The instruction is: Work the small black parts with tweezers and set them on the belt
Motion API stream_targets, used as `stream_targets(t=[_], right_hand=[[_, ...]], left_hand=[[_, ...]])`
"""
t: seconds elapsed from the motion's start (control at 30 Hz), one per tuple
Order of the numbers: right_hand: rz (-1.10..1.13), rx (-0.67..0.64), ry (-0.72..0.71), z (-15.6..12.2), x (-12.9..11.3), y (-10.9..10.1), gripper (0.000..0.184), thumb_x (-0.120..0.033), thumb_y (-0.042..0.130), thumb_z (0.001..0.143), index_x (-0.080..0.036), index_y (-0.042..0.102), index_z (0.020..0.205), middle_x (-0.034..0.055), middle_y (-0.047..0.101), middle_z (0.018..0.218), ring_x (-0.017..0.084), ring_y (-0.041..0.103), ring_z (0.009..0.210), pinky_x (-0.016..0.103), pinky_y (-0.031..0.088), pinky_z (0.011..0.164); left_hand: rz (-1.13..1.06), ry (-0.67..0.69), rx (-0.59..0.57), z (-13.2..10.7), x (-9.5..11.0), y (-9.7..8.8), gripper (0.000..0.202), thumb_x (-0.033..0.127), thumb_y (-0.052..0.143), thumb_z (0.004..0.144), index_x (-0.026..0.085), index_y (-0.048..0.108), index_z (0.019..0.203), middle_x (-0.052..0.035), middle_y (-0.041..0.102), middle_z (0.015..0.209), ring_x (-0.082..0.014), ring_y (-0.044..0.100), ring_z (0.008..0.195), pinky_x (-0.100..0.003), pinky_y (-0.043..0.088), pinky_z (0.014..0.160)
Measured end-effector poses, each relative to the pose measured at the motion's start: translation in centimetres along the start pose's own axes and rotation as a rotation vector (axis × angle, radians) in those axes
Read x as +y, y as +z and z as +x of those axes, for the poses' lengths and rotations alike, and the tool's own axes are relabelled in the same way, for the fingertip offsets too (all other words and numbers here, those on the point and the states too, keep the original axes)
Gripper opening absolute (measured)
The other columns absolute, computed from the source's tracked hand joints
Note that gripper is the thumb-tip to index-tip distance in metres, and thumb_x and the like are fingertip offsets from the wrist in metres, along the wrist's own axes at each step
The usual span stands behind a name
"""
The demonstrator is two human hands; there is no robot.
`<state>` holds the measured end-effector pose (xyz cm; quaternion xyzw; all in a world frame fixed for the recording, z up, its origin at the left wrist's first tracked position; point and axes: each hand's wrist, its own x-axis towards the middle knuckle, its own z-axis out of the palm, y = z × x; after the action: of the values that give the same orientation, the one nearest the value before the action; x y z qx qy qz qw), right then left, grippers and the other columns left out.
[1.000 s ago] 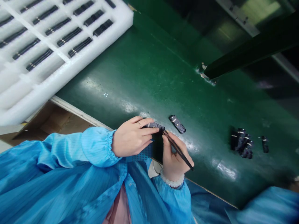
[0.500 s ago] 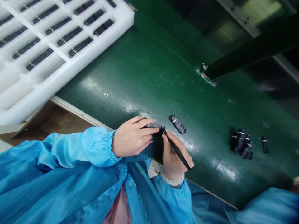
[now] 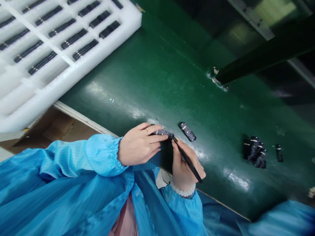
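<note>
My left hand [image 3: 140, 144], with a ring on one finger, holds a small dark electronic part [image 3: 162, 132] down at the table's near edge. The part is long and narrow, with small metallic spots, and my fingers cover some of it. In my right hand [image 3: 184, 164] is a pair of black tweezers [image 3: 188, 160], pinched between thumb and fingers. Its tip meets the right end of the part; what lies at the tip is too small to make out. A similar dark part [image 3: 187, 131] lies just beyond my right hand on the green table [image 3: 157, 82].
A white foam tray [image 3: 103, 52] with several black parts in its slots stands at the upper left. To the right lie a pile of dark parts [image 3: 256, 152] and a single one [image 3: 279, 153]. A dark post [image 3: 246, 65] rises behind. Another blue sleeve [image 3: 285, 219] shows lower right.
My right hand and the tweezers have shifted very slightly right and down. My left hand and the part under it stay in place.
</note>
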<state>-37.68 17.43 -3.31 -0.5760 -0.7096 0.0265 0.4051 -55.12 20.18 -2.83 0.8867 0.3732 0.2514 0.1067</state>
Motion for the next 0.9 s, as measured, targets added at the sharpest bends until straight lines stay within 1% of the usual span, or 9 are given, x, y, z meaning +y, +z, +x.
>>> stream_targets(t=[0.23,0.47,0.67,0.8,0.9], right_hand=[[0.029,-0.035,-0.009,-0.16,0.35,-0.27,0.022,-0.011,0.073,0.073,-0.020,0.066,0.092,0.0001,0.075,0.088,0.016,0.072,0.077,0.025,0.060,0.074],[0.000,-0.049,-0.026,-0.18,0.41,-0.32,0.018,-0.014,0.072,0.075,-0.019,0.067,0.091,0.0005,0.075,0.086,0.018,0.073,0.077,0.026,0.061,0.072],[-0.010,-0.093,-0.021,-0.15,0.32,-0.53,0.015,-0.016,0.071,0.076,-0.019,0.067,0.091,0.0013,0.075,0.088,0.018,0.073,0.079,0.026,0.061,0.072],[-0.018,-0.099,-0.010,-0.13,0.34,-0.51,0.013,-0.018,0.070,0.078,-0.019,0.067,0.090,0.0015,0.075,0.089,0.019,0.073,0.079,0.028,0.061,0.072],[-0.001,-0.088,-0.003,-0.18,0.36,-0.38,0.014,-0.017,0.070,0.077,-0.019,0.067,0.091,0.0013,0.075,0.088,0.018,0.072,0.079,0.028,0.061,0.073]], left_hand=[[-0.013,-0.005,-0.001,-0.12,-0.03,0.08,0.022,0.025,0.053,0.089,0.018,0.072,0.079,0.0030,0.067,0.113,-0.0221,0.052,0.112,-0.035,0.041,0.086],[-0.005,-0.006,0.009,-0.05,0.03,-0.03,0.023,0.024,0.053,0.089,0.018,0.072,0.078,0.0019,0.068,0.111,-0.0216,0.053,0.111,-0.034,0.041,0.084],[-0.007,-0.009,-0.005,-0.02,0.07,-0.04,0.023,0.025,0.053,0.089,0.018,0.072,0.079,0.0009,0.067,0.113,-0.0213,0.052,0.113,-0.035,0.040,0.087],[-0.012,-0.004,0.008,-0.01,0.02,-0.06,0.023,0.024,0.054,0.089,0.018,0.072,0.077,0.0036,0.067,0.112,-0.0218,0.053,0.112,-0.034,0.040,0.086],[-0.018,-0.006,0.009,-0.01,-0.01,-0.05,0.023,0.024,0.053,0.089,0.018,0.072,0.077,0.0044,0.068,0.111,-0.0223,0.053,0.111,-0.035,0.041,0.086]])
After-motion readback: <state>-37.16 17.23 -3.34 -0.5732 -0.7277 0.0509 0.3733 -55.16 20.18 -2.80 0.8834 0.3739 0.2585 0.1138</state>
